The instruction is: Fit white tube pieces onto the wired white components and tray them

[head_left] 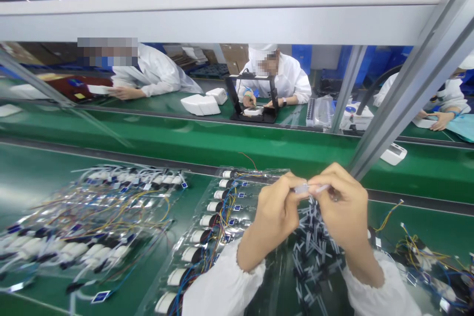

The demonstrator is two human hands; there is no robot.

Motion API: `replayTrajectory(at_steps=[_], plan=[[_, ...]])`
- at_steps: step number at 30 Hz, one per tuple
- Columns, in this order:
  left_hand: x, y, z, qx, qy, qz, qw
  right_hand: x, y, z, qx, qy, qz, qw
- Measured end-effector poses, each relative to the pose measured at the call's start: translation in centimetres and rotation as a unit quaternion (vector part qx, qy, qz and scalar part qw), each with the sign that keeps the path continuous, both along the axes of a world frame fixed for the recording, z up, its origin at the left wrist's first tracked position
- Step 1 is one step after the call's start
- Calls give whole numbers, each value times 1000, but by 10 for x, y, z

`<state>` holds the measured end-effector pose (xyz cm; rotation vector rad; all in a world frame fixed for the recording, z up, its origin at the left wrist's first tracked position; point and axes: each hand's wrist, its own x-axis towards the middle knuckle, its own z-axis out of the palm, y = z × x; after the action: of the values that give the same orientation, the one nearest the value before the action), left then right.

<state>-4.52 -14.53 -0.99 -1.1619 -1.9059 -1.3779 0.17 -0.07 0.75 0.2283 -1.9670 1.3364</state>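
Observation:
My left hand [276,210] pinches a short translucent tube piece [300,188] between thumb and fingertips. Opposite it, my right hand [342,202] is closed on a slim pale tube piece [323,187]. The fingertips of both hands nearly meet, so I cannot tell whether the two pieces are joined. Below my hands lies a loose pile of short clear tubes with dark parts [314,252]. Left of my left hand, a row of white-and-black cylindrical motors [200,236] with coloured wires rests on clear plastic.
More wired motors with white tubes [92,252] cover the left of the green bench. Wired parts [429,261] lie at the right. A metal post [403,74] slants up at the right. Beyond the green conveyor [222,136], several people in white work; a white device [393,154] sits on it.

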Motion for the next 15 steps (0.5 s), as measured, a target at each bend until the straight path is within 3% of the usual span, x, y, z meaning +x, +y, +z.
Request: replayTrajectory(at_steps=[6, 10, 13, 15], plan=[[-10, 13, 3, -197, -50, 52, 978, -13, 46, -2, 66, -120, 72, 988], [-6, 16, 5, -240, -107, -10, 965, -8, 59, 2, 15, -108, 106, 988], [9, -6, -2, -248, -152, -67, 954, 8, 52, 8, -47, -92, 154, 983], [25, -33, -10, -236, -192, -62, 951, 19, 47, 13, -64, -108, 192, 973]])
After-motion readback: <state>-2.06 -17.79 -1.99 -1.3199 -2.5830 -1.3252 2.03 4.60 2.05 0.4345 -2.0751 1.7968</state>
